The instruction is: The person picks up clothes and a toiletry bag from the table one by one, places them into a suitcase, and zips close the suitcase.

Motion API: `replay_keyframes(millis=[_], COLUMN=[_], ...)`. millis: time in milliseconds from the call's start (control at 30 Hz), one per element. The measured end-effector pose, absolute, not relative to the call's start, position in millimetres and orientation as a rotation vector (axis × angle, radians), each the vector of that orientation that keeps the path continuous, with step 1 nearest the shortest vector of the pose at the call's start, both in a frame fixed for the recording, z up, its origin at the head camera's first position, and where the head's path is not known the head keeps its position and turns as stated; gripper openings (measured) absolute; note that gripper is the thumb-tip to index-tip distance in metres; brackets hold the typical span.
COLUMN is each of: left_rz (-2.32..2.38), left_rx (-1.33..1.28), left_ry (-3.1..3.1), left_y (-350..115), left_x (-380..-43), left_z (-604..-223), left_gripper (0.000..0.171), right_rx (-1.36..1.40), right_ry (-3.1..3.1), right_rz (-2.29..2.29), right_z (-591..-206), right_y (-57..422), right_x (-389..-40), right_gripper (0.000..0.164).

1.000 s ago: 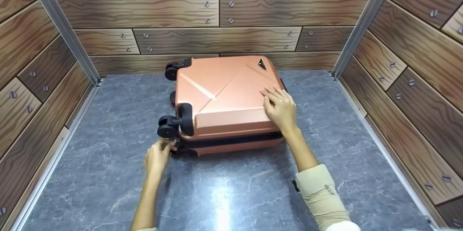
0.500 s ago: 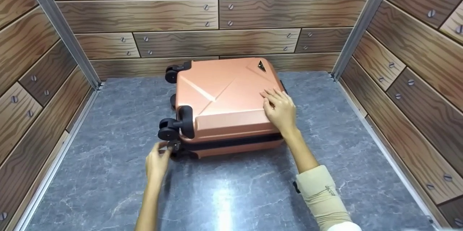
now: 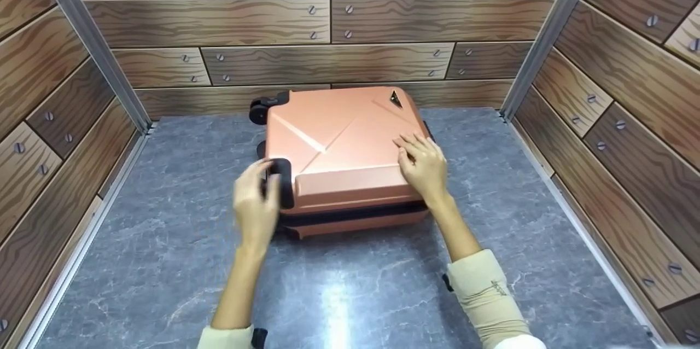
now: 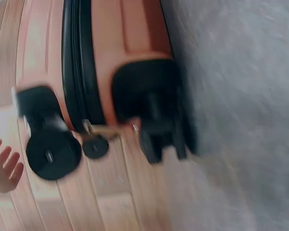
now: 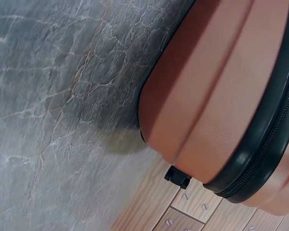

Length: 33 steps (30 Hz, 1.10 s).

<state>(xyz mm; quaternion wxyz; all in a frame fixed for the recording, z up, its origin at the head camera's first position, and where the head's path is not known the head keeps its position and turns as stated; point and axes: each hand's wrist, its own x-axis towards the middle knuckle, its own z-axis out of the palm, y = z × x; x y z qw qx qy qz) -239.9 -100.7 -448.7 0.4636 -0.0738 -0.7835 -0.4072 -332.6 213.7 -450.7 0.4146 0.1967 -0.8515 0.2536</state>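
An orange hard-shell suitcase lies flat on the grey marbled floor, its wheeled end to the left. My left hand is raised at its near left corner, blurred, and covers the near upper wheel from the head view. In the left wrist view the fingers are spread, apart from the black wheel. Between the two shells runs the black zipper. My right hand rests on the top shell near the right edge, fingers extended; the right wrist view shows the suitcase side below it.
Wood-patterned walls surround the floor at the back and both sides, with metal rails at the corners. The suitcase's far edge is close to the back wall. Another black wheel sticks out at the far left corner.
My left hand has left the spot under the near upper wheel, where its fingers were at the zipper end, and moved up beside that wheel. The right hand and suitcase stay put.
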Motion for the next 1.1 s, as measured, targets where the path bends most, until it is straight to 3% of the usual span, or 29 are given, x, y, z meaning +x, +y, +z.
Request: replay_keyframes(millis=[167, 333, 700, 1100], left_rz=[-0.713, -0.381, -0.356, -0.275], left_rx=[-0.468, -0.505, -0.47, -0.201], left_ry=[-2.124, -2.26, -2.225, -2.259], left_y=[-77, -67, -51, -11], left_x=[-260, -269, -273, -258], left_z=[-443, -450, -453, -459], left_gripper=[0.046, 0.068, 0.069, 0.069], right_rx=[0.496, 0.499, 0.511, 0.626], right_ry=[-2.126, -2.133, -2.108, -2.188], right_rz=[0.627, 0.619, 0.622, 0.701], right_z=[-451, -453, -450, -448], right_y=[210, 205, 214, 235], right_x=[-333, -333, -336, -361], right_gripper=[0.027, 0.028, 0.026, 0.029])
